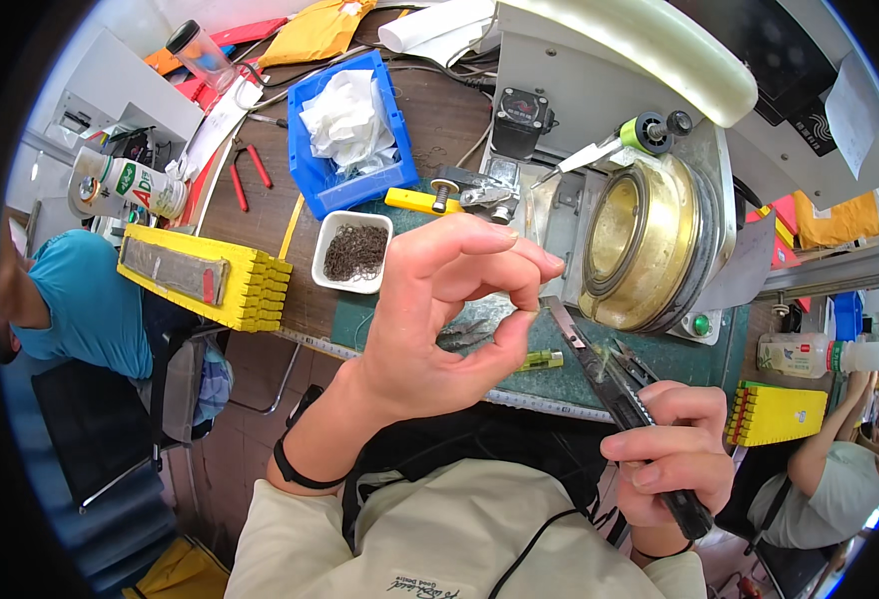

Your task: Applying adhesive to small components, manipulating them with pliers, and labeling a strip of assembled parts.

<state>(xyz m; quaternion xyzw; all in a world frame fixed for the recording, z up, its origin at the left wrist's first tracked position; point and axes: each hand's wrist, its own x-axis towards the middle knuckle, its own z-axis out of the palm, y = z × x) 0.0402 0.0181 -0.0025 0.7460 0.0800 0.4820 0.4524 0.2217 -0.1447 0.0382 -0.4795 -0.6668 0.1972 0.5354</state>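
My left hand is raised at mid-picture, thumb and forefinger pinched together. Whatever sits between those fingertips is too small to make out. In my right hand is a black utility knife, gripped by its handle. Its metal blade points up and left, right beside the left fingertips; I cannot tell whether they touch. Behind the knife, a pair of dark pliers-like jaws lies on the green mat. A yellow-green piece lies near the bench's front edge.
Beyond my left hand stand a white dish of dark fine pieces and a blue bin holding white tissue. A machine with a round brass fixture fills the right. Yellow racks and red-handled pliers lie left. People sit at both sides.
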